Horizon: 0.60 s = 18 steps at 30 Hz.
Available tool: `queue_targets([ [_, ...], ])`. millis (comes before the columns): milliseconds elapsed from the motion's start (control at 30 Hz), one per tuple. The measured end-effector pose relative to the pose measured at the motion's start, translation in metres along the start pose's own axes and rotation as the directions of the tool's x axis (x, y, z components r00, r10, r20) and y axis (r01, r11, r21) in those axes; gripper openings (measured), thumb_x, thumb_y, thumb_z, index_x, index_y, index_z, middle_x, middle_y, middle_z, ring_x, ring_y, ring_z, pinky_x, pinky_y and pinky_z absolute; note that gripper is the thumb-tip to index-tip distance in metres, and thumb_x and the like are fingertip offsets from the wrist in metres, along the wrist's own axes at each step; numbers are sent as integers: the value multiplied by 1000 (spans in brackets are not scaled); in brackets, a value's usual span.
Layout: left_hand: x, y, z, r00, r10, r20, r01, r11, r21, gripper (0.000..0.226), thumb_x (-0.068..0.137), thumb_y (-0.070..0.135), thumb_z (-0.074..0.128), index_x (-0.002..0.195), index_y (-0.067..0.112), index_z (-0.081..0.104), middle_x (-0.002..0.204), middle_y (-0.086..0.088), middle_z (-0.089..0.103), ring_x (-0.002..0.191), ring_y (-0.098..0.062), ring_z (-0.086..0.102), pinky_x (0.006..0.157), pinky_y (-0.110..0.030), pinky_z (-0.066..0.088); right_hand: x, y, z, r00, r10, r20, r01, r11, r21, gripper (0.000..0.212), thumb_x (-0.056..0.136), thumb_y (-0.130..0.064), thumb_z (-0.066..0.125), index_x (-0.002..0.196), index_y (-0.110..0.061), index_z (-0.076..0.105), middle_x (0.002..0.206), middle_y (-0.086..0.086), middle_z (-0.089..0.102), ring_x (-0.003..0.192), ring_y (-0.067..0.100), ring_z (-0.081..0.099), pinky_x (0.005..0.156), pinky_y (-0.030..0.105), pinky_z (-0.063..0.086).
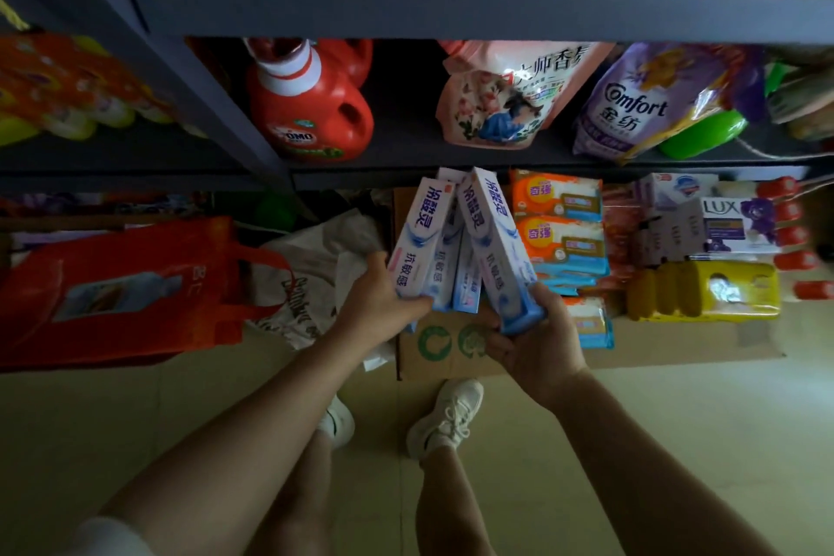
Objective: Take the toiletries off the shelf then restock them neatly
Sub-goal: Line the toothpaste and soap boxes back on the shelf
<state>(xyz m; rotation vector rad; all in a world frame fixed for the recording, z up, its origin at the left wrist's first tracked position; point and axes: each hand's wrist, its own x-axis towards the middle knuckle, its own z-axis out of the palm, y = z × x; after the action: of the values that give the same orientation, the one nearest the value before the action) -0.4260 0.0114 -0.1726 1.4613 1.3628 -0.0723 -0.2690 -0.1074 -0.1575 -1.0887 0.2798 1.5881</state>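
The left hand [381, 300] grips the near ends of a bunch of white-and-blue toothpaste boxes [422, 239], thumb curled over the front one; the right hand [535, 341] clamps its fingers round the base of another toothpaste box [494, 248], leaning against the bunch; how many boxes sit behind the front ones cannot be told, since they overlap; all are held above a cardboard carton [444, 345] on the floor, whose top they hide; just right lie stacked orange soap packs [559, 217], a Lux box [740, 223] and a yellow pack [704, 291]; on the shelf [451, 169] above stand a red detergent jug [311, 104], a pink pouch [501, 95] and a purple Comfort pouch [645, 104], tops cut off; an orange bag [122, 289] sits left.
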Motion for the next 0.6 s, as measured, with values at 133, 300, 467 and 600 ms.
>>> queue_targets([
  [133, -20, 7, -15, 997, 42, -57, -46, 996, -71, 58, 72, 27, 76, 118, 18, 43, 102, 6, 62, 89, -11, 62, 67, -22, 48, -12, -8, 7, 996, 39, 83, -37, 999, -29, 78, 49, -49, 84, 111, -12, 55, 81, 5, 56, 62, 12, 52, 50, 21, 42],
  [300, -66, 31, -50, 982, 157, -110, -163, 985, -55, 52, 74, 23, 74, 111, 28, 38, 95, 12, 62, 80, -2, 61, 68, -29, 53, -46, -23, 37, 987, 46, 151, 16, 922, -386, 73, 50, -20, 75, 118, -5, 52, 93, 9, 66, 83, 18, 64, 68, 28, 53],
  [467, -119, 63, -94, 934, 289, -212, -304, 952, -39, 63, 74, 15, 76, 124, 21, 37, 93, 23, 54, 76, 16, 56, 65, -8, 47, -85, -50, 83, 975, -55, 216, 148, 886, -440, 70, 53, -11, 68, 121, -12, 53, 96, 10, 68, 85, 23, 65, 68, 34, 54],
  [600, -148, 91, -130, 864, 378, -334, -389, 921, 36, 67, 71, 16, 77, 127, 11, 41, 102, 10, 57, 80, 3, 57, 64, -9, 44, -107, -73, 133, 956, -123, 267, 225, 891, -393, 84, 42, -23, 83, 120, -12, 53, 88, 6, 68, 76, 18, 66, 64, 30, 55],
])
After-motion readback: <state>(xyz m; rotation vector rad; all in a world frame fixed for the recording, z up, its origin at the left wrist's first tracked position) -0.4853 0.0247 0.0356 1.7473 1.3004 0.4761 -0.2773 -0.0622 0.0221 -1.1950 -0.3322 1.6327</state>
